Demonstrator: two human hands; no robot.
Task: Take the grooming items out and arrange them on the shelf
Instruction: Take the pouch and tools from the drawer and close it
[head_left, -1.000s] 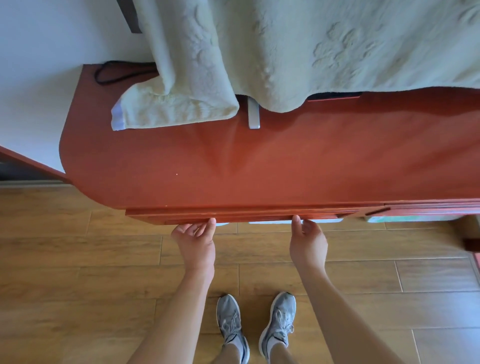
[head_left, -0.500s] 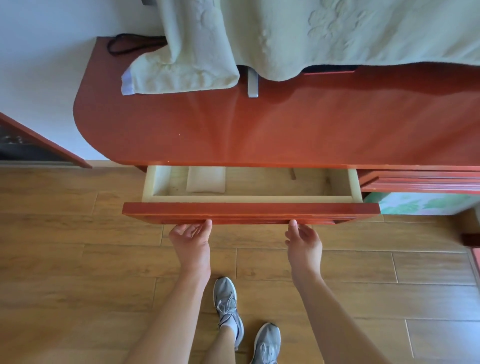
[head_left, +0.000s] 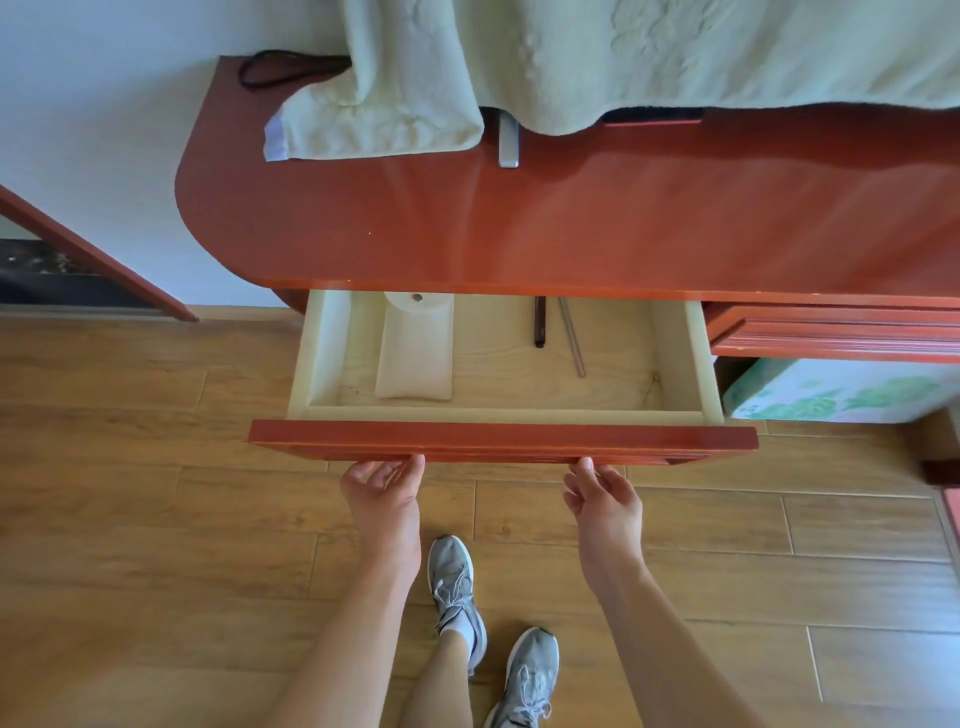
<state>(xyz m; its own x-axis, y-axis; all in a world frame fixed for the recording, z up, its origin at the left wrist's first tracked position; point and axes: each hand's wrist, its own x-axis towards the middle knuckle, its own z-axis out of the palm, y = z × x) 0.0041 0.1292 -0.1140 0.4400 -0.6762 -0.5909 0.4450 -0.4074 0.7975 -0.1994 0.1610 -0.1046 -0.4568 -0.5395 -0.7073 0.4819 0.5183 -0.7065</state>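
I've drawn the drawer (head_left: 503, 441) well out since a second ago, when it was barely cracked, so its inside now shows: a pale pouch (head_left: 414, 347) at left and two thin sticks (head_left: 555, 332) mid-drawer, likely the grooming items, none lifted yet. My left hand (head_left: 383, 499) and right hand (head_left: 605, 503) each hook fingertips under the front's lower edge, grip loose and half-curled, holding nothing else.

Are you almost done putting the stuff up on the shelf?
Not nearly. Done: the drawer is open. In hand: only its front edge, under the left hand and right hand. Left: the pale pouch, dark stick and thin rod all lie inside.
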